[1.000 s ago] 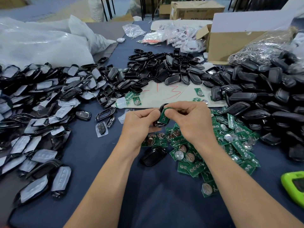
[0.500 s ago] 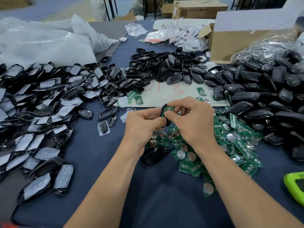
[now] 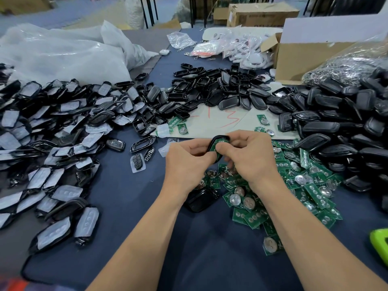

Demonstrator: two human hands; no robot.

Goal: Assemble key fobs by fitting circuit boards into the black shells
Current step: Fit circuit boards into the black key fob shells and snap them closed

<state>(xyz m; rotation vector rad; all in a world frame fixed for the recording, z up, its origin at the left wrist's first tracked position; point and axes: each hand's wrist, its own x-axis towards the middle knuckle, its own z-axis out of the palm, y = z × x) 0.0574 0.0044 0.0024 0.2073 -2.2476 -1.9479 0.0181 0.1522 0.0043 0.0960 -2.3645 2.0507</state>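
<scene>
Both hands, left hand [image 3: 186,162] and right hand [image 3: 249,156], grip one black shell [image 3: 216,140] above the table, the right thumb pressing a green circuit board [image 3: 218,143] into it.

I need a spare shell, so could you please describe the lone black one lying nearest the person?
Find the spread of green circuit boards on the blue table. At its left edge, under the left wrist, lies one glossy black shell, alone, apart from the big piles.

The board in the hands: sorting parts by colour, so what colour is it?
Green, seen in the head view: the board sits in a black shell.
</scene>
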